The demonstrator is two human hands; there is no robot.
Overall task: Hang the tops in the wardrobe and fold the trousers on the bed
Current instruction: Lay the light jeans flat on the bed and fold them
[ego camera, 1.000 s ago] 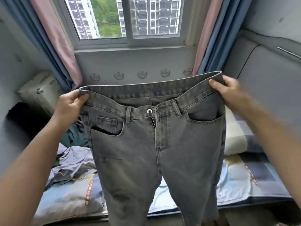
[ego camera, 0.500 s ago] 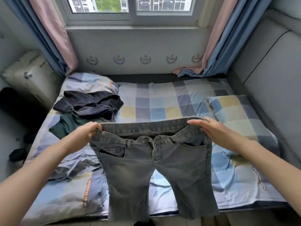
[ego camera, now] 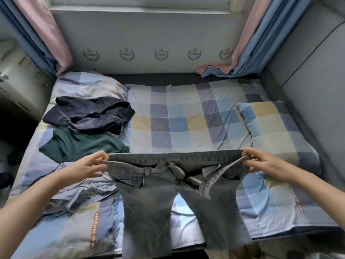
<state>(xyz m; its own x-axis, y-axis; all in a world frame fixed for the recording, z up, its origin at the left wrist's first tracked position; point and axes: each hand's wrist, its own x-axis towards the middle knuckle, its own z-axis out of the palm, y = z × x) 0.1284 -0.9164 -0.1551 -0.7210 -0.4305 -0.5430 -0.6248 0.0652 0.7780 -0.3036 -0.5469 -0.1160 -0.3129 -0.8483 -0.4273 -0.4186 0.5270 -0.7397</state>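
Grey jeans [ego camera: 149,204] lie front-up on the near part of the bed [ego camera: 186,116], their legs hanging over the front edge. My left hand [ego camera: 87,166] pinches the left end of the waistband. At the right end my right hand [ego camera: 261,163] pinches the waistband too. The fly is open and the front right flap is folded down. A dark navy garment [ego camera: 89,113] and a dark green top [ego camera: 78,144] lie at the left of the bed. A light blue-grey garment [ego camera: 80,195] is crumpled beside my left forearm.
A checked pillow [ego camera: 270,128] lies at the right, another pillow [ego camera: 87,86] at the back left. Pink and blue curtains [ego camera: 240,43] hang at both sides of the window wall. A padded grey panel [ego camera: 313,71] borders the right side. A pale cabinet [ego camera: 16,75] stands left.
The jeans came down from chest height in front of the window onto the bed. My view tilted down with them. Both hands kept hold of the waistband ends.
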